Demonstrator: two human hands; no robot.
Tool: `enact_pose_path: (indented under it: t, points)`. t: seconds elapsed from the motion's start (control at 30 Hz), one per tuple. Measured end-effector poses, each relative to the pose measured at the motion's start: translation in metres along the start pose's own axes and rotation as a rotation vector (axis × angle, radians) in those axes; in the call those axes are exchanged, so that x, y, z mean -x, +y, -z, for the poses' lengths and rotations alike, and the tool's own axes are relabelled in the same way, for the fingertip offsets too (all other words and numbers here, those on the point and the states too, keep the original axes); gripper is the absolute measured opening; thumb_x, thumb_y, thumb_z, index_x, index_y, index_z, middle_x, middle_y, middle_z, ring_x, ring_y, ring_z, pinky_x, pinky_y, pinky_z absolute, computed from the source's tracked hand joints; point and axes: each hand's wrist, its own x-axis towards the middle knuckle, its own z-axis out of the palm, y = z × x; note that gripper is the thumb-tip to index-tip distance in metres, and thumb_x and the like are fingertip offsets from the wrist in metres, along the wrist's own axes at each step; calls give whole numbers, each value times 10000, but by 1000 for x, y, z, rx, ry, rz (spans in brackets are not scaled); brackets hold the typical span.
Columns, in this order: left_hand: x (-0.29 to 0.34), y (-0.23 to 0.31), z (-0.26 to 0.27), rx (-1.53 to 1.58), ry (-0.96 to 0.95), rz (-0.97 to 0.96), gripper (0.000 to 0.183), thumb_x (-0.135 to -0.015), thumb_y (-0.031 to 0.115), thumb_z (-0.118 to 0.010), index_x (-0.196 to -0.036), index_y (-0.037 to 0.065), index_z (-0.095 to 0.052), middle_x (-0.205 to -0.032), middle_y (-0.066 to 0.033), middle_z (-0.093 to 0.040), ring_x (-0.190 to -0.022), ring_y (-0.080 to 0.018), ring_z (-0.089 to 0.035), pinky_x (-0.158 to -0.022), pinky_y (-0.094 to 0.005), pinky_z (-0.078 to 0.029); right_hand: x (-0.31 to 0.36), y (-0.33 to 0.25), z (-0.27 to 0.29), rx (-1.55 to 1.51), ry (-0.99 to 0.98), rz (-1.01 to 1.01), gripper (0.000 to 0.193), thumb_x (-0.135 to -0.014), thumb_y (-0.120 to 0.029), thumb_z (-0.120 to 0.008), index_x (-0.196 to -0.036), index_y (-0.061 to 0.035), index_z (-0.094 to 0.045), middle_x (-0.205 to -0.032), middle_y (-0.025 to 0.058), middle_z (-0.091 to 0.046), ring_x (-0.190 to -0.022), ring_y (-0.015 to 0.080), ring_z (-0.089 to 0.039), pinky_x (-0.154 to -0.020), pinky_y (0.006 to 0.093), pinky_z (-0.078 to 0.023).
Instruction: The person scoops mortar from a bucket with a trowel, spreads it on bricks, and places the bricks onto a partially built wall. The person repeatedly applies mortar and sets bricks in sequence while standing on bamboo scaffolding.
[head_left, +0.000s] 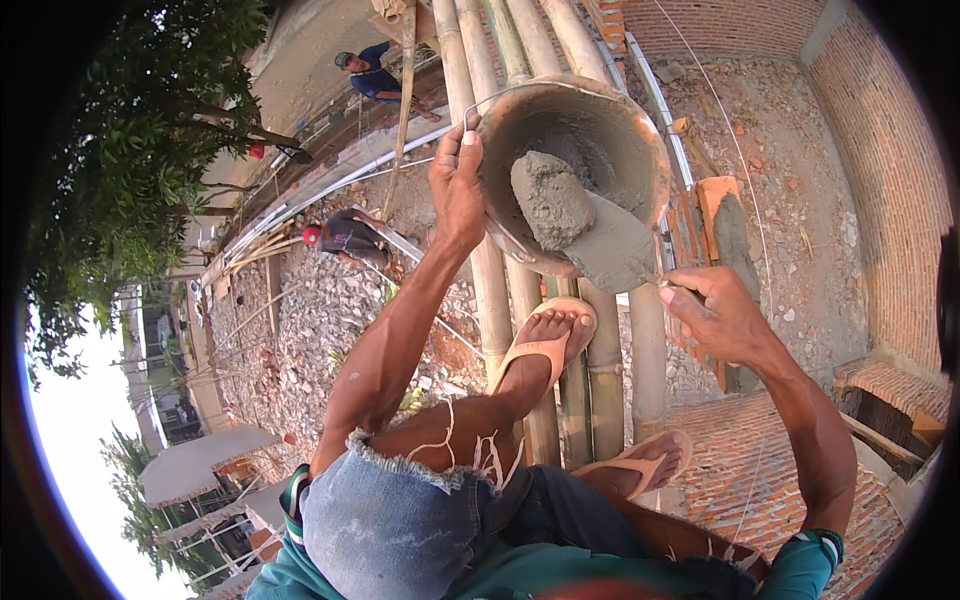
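My left hand is closed on the left rim of a round bucket, with its thin wire handle near the fingers. The bucket's inside is coated with wet grey mortar. In my right hand is a trowel, gripped at the handle, its mortar-smeared blade lying across the bucket's near right rim. A thick lump of mortar sits at the blade's far end, over the bucket's mouth. Just beyond my right hand, a brick with mortar beside it stands on the wall top.
Bamboo poles form the platform under my sandalled feet. Rubble ground lies below on the left, where a person in a red cap bends. Another person is farther off. Brick walls rise right; a string line runs nearby.
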Motion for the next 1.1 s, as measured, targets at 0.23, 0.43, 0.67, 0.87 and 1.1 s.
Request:
enact_pose_path:
  t: [0.23, 0.43, 0.67, 0.87, 1.1]
  points:
    - [-20, -22, 24, 106, 96, 121, 272, -1098, 263, -552, -1247, 55, -646, -946, 54, -534, -883, -69, -453, -826, -261, -407, 2, -11, 3, 34, 46, 39, 335, -990, -241, -624, -894, 80, -639, -706, 194, -557, -638, 278, -507, -666, 427, -449]
    - [-16, -16, 25, 115, 33, 109, 290, -1104, 242, -538, -1313, 58, -618, -1016, 40, -579, -923, -73, -478, -854, -261, -419, -3, -8, -4, -86, 87, -1, 367, -991, -273, -630, -901, 81, -663, -692, 110, -566, -638, 170, -522, -638, 372, -463]
    - [-43, -17, 26, 68, -57, 109, 319, -1110, 251, -524, -1363, 76, -611, -1074, 23, -622, -973, -83, -528, -906, -261, -447, -24, -11, -10, -157, 84, -129, 413, -1005, -336, -633, -882, 55, -683, -702, 43, -550, -599, 121, -517, -568, 342, -472]
    - [-87, -52, 51, -186, -55, 131, 338, -1114, 285, -483, -1296, 35, -621, -1102, -33, -652, -945, -131, -579, -881, -322, -480, -11, -9, -2, -144, 143, -54, 414, -1017, -330, -625, -891, 59, -694, -687, 60, -548, -560, 130, -528, -551, 332, -454]
    - [-96, -46, 65, -425, -5, 333, 410, -1114, 337, -456, -1331, 31, -621, -1080, -54, -665, -948, -141, -590, -868, -334, -472, 74, -14, 63, -264, 309, -229, 380, -1023, -327, -647, -933, 35, -721, -712, 24, -596, -574, 76, -524, -537, 271, -419]
